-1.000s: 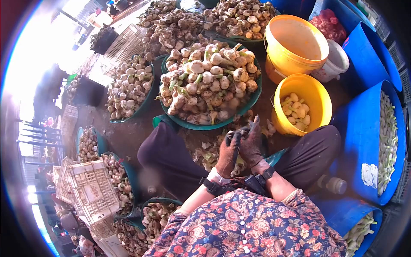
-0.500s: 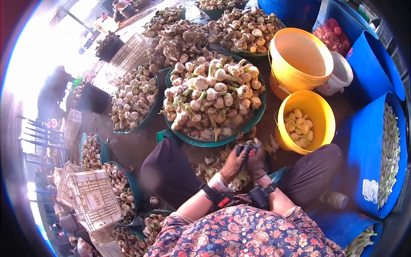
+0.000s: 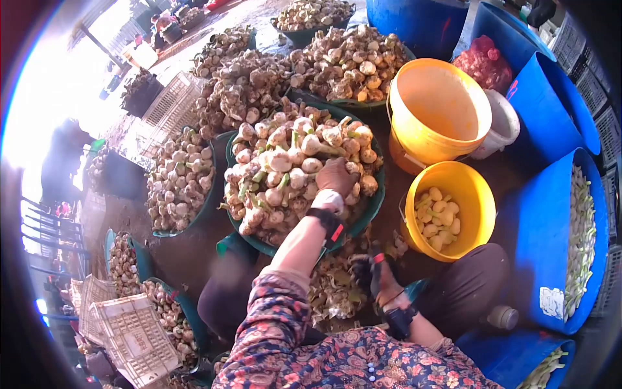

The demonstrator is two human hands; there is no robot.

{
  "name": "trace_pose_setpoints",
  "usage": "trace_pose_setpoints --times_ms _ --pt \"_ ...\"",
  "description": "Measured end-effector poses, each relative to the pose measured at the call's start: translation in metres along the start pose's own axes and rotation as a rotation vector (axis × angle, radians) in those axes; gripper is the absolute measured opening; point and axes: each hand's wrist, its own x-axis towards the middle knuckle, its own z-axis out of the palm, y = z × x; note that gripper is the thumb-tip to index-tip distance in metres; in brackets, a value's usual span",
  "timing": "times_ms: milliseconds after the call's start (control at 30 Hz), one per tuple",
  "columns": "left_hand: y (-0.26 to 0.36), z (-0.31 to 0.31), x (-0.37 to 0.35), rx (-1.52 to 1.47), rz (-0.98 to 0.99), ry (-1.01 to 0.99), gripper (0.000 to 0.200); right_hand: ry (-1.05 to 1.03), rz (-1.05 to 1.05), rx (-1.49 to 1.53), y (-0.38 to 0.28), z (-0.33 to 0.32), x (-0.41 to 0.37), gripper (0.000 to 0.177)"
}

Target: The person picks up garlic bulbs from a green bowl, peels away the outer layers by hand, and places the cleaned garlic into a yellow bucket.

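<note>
My left hand (image 3: 337, 178) reaches into the heap of garlic bulbs (image 3: 278, 159) in the green tub (image 3: 374, 211) in front of me. Its fingers curl down over a bulb at the right side of the heap, their tips partly hidden. My right hand (image 3: 383, 283) is lower, near my right knee, closed around a small tool with a red part (image 3: 379, 258); most of the tool is hidden. Below the tub, between my legs, lies a pile of dry skins and trimmings (image 3: 337, 288). A yellow bucket (image 3: 476, 207) with pale, cleaned bulbs (image 3: 438, 217) stands right of the tub.
Behind that bucket stand another yellow bucket (image 3: 395, 84) and a white pail (image 3: 502, 123). Blue containers (image 3: 528, 259) line the right side, one holding green-white stalks (image 3: 580, 240). More garlic tubs (image 3: 181, 181) and plastic crates (image 3: 133, 334) are on the left. A dark figure stands farther left.
My left hand has left my right hand and stretched forward into the garlic heap. My right hand has lowered slightly, still holding the small tool. The view has shifted a little.
</note>
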Motion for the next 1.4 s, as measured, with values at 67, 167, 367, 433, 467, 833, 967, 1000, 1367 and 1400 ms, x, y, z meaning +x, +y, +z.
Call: trace_pose_setpoints --times_ms 67,167,367,433,467,833,967,1000,1367,1400 --pt "-0.015 -0.029 -0.038 -0.543 -0.013 -0.139 0.044 0.064 0.007 0.094 -0.027 0.025 -0.008 0.061" --pt "-0.038 -0.041 -0.128 -1.257 -0.089 -0.418 0.049 0.021 -0.03 -0.014 -0.04 0.044 -0.022 0.057" --pt "-0.027 -0.045 -0.237 -0.931 -0.019 -0.388 0.054 0.289 -0.32 -0.561 0.0 0.059 -0.027 0.032" --pt "-0.016 -0.05 -0.247 -0.749 -0.012 -0.29 0.054 0.259 -0.324 -0.638 -0.001 0.06 -0.028 0.028" --pt "-0.012 -0.055 -0.25 -0.627 -0.015 -0.268 0.054 0.235 -0.361 -0.747 -0.003 0.059 -0.032 0.029" --pt "-0.042 -0.074 -0.256 -1.313 -0.182 -0.491 0.062 -0.072 -0.172 -0.688 -0.017 0.079 -0.058 0.034" --pt "-0.035 -0.03 -0.266 -1.203 0.012 -0.232 0.07 0.042 0.031 -0.232 -0.012 0.083 -0.048 0.038" --pt "-0.033 -0.031 -0.266 -1.222 -0.017 -0.27 0.077 0.046 0.049 -0.201 -0.01 0.075 -0.044 0.039" --pt "-0.05 -0.061 -0.25 -0.357 0.025 -0.476 0.039 -0.232 -0.312 -1.161 0.0 0.052 -0.041 0.041" --pt "-0.051 -0.056 -0.253 -0.42 -0.048 -0.467 0.038 -0.155 -0.306 -1.158 0.0 0.059 -0.045 0.043"
